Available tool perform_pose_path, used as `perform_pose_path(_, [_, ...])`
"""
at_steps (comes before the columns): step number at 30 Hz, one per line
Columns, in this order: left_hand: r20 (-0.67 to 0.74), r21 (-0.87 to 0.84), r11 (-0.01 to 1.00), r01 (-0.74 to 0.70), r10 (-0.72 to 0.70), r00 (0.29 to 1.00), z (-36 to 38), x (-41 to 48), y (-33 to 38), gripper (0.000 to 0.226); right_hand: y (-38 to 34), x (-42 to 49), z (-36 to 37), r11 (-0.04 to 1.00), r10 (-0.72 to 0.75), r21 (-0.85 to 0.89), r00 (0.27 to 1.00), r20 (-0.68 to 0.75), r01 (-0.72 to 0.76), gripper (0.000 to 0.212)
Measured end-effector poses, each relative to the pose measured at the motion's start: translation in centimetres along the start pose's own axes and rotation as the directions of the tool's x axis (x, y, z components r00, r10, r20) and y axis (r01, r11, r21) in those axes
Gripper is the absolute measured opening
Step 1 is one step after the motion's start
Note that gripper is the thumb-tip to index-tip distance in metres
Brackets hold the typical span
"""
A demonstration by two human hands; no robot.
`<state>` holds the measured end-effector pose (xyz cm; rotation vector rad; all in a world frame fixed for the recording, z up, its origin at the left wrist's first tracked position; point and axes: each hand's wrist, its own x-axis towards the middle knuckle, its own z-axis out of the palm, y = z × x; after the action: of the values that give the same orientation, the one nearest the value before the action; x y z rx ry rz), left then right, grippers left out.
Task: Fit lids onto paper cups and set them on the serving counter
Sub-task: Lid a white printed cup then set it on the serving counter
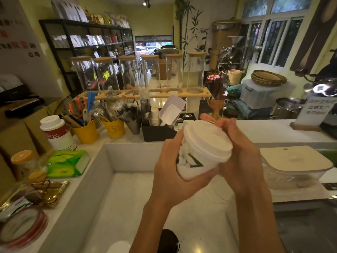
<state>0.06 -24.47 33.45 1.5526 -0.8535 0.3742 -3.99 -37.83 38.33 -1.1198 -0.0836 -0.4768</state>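
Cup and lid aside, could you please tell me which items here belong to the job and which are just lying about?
Job: cup, lid, left hand, right hand, counter.
Lying about: yellow buckets, tissue pack, glass jars, canister.

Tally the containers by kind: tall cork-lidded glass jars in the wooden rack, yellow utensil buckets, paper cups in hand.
Tall cork-lidded glass jars: 6
Yellow utensil buckets: 2
Lidded paper cup, tilted, gripped by the left hand and right hand: 1
Total: 9
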Motion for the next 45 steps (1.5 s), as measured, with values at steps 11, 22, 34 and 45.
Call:
perform_pose_path(11, [-0.081, 0.026, 0.963, -0.268, 0.269, 0.96, 0.4, 1.0, -3.8, 0.089, -1.8, -0.3, 1.6, 0.992, -0.003, -0.122, 0.989, 0.147, 0.021, 0.019])
perform_pose_path(22, [-0.013, -0.671, 0.625, 0.399, -0.548, 0.837, 0.5, 1.9, 0.1, 0.073, 1.4, 0.6, 4.5, 0.931, -0.093, -0.332, 0.98, 0.178, 0.149, 0.053])
perform_pose_path(34, [0.17, -0.746, 0.518, 0.418, -0.46, 0.872, -2.6, 0.5, 3.0, 0.064, 2.6, -1.1, 4.0, 0.975, -0.014, -0.22, 0.996, 0.084, 0.032, 0.045])
perform_pose_path(45, [-0.022, -0.653, 0.698, 0.294, -0.405, 0.914, -1.7, 0.0, 3.2, 0.048, 0.8, -2.8, 3.4, 0.99, 0.112, -0.093, 0.989, 0.096, -0.103, 0.043])
